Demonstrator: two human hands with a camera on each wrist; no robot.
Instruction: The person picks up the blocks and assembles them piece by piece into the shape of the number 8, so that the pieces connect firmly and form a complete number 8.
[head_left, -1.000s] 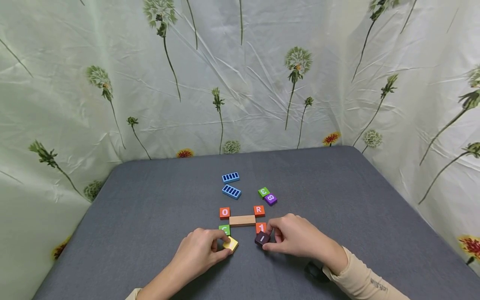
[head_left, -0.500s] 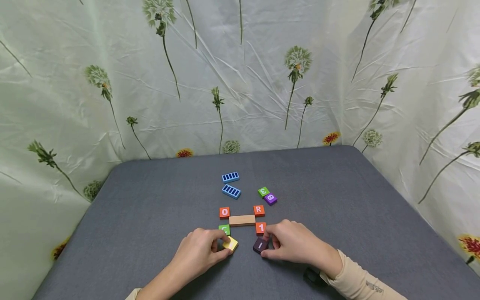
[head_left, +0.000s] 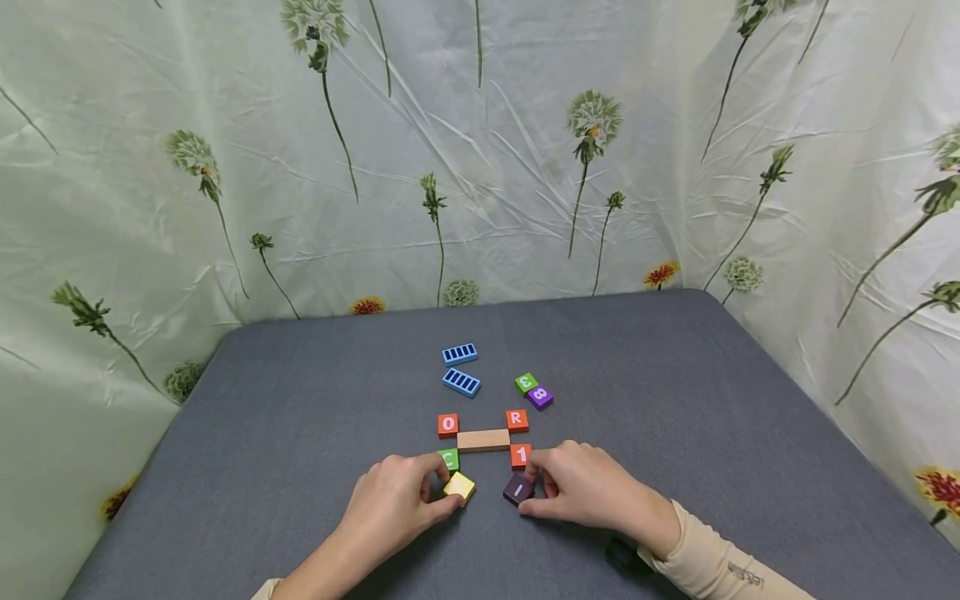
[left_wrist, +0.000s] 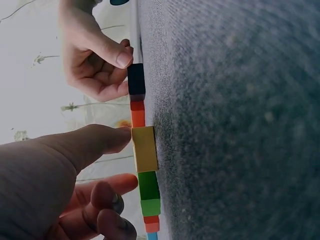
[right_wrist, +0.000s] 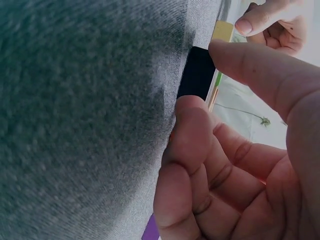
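Observation:
My left hand (head_left: 393,498) is at a yellow block (head_left: 460,488). In the left wrist view its thumb touches the yellow block's edge, while the index finger is apart from it, near the green C block (head_left: 448,459). My right hand (head_left: 592,485) pinches a dark purple block (head_left: 518,490) with a white dash between thumb and index finger, low at the table. Behind it lies the orange 1 block (head_left: 521,456). A plain wooden block (head_left: 483,441) lies between the letter and number blocks, with the orange O block (head_left: 447,425) and R block (head_left: 517,420) at its far corners.
Two blue blocks (head_left: 461,382) with dark bars lie farther back. Right of them a green block (head_left: 527,383) and a purple 8 block (head_left: 540,397) touch. The grey table (head_left: 315,400) ends at a flowered curtain (head_left: 495,167). A black object (head_left: 627,555) shows beneath my right wrist.
My right hand has drawn the dark block toward me and slightly left, uncovering the 1 block. The left index finger has come off the yellow block, which stays in about the same place.

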